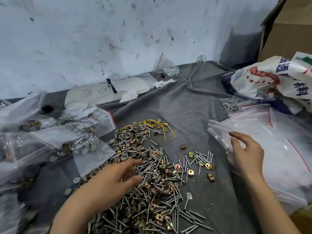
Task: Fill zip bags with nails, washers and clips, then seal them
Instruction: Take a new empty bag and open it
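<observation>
Hardware lies in a loose mixed heap (152, 174) of silver nails, grey round washers and brass-coloured square clips on the grey cloth-covered tabletop (194, 107). The left hand (116, 176) rests on the heap's left flank, grip released, fingers spread over the nails and pinching nothing I can make out. Right of the heap, well apart from it, sits a stack of empty clear zip bags with red seal lines (278, 149), the top bag's zip strip turned toward the heap. The right hand (246, 152) is at that edge, grip released, fingertips at the plastic. Of the 2 hands it is nearer the bags, so lifting 1 probably falls to it. Filled clear bags (59, 141) pile left of the heap.
</observation>
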{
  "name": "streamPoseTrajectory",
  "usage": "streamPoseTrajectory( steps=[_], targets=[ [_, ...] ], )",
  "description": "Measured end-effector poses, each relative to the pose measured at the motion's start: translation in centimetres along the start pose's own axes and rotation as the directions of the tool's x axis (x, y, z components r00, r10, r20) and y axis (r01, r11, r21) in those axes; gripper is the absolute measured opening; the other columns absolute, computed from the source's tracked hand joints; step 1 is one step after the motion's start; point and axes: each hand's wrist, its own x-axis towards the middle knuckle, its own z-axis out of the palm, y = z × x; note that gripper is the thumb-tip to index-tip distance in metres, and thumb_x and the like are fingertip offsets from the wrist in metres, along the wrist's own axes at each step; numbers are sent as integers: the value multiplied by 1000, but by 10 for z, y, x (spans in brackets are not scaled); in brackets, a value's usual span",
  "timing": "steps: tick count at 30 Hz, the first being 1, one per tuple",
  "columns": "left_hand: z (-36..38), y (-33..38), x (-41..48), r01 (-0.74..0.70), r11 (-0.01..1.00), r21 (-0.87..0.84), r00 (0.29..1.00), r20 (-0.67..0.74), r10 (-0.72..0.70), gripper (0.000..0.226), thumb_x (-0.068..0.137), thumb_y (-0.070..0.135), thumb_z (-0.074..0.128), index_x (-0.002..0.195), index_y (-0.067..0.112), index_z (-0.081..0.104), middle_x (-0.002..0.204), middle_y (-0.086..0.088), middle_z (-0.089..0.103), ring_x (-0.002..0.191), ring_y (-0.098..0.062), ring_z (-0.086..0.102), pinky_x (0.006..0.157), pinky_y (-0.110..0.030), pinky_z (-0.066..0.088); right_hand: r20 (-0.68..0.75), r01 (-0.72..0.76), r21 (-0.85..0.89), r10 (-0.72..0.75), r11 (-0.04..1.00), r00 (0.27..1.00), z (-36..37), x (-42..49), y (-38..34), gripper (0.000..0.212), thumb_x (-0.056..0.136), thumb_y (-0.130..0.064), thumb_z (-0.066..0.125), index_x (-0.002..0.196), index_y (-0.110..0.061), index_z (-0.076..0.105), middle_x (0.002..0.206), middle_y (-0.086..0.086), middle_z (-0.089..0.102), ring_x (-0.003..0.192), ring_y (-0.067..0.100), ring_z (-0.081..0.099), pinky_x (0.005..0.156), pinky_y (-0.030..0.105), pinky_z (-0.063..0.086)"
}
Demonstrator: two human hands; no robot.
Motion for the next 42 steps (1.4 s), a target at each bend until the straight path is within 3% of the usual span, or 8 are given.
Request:
streamPoseTrajectory(
  steps=[5, 8, 13, 19, 25, 28, 33, 42],
  targets=[
    [-2, 5, 1, 0, 1000, 8, 1000, 5, 0, 27, 88, 53, 52, 113, 58, 44, 104, 29, 61, 93, 16, 57, 86, -14, 48, -176, 42, 157, -14, 987, 984, -8, -5, -17, 27, 92, -7, 52, 108, -20, 69, 112, -3, 65, 111, 19, 58, 100, 34, 44],
    [-3, 17, -2, -81, 963, -255, 997, -30, 76, 35, 74, 63, 60, 108, 53, 63, 103, 22, 70, 96, 10, 63, 85, -15, 51, -244, 221, 297, -150, 929, 958, -22, -25, -51, 26, 93, -12, 51, 107, -27, 67, 109, -4, 66, 107, 12, 60, 96, 32, 48],
    [19, 53, 0, -212, 578, -788, 977, -149, 155, 47, 70, 47, 68, 114, 30, 69, 108, 2, 73, 97, -16, 71, 76, -20, 55, -78, 523, 412, -543, 746, 836, -24, -97, -109, 27, 87, -13, 49, 108, -15, 67, 112, -2, 65, 113, 20, 59, 98, 26, 42],
    [22, 63, 3, -230, 293, -928, 973, -223, 56, 15, 64, 28, 77, 78, 23, 75, 72, -4, 69, 65, -11, 66, 57, -21, 53, -28, 594, 406, -640, 694, 767, -15, -137, -120, 21, 78, -12, 51, 83, -11, 72, 88, -2, 69, 97, 22, 65, 84, 30, 49],
    [19, 59, 0, -259, 461, -849, 965, -243, 96, 15, 69, 16, 78, 82, 14, 72, 75, -5, 70, 68, -12, 66, 63, -22, 54, -76, 504, 483, -540, 716, 839, 2, -144, -113, 32, 78, -13, 55, 49, -1, 59, 72, -2, 67, 80, 25, 64, 71, 29, 46],
    [16, 56, -1, -279, 655, -703, 960, -228, 164, 11, 75, 13, 78, 86, 12, 75, 79, -5, 73, 71, -13, 69, 68, -21, 55, -65, 399, 556, -440, 729, 896, 5, -147, -110, 21, 78, -19, 61, 59, -14, 53, 70, -9, 62, 68, 17, 60, 65, 23, 44],
    [18, 60, -2, -186, 712, -677, 982, -109, 153, 14, 80, 3, 70, 73, 13, 76, 75, -10, 74, 66, -16, 71, 66, -24, 58, 69, 350, 451, -423, 821, 903, 5, -146, -109, 8, 77, -25, 63, 71, -25, 59, 72, -12, 57, 69, 2, 57, 66, 10, 41],
    [19, 61, -4, -284, 889, -359, 958, -132, 253, 27, 78, 20, 81, 62, 15, 60, 55, -3, 58, 50, -5, 45, 49, -23, 36, 373, 80, 467, -278, 881, 885, -3, -144, -108, 17, 71, -48, 62, 84, -37, 66, 75, -7, 68, 71, 11, 65, 68, 23, 51]
  ],
)
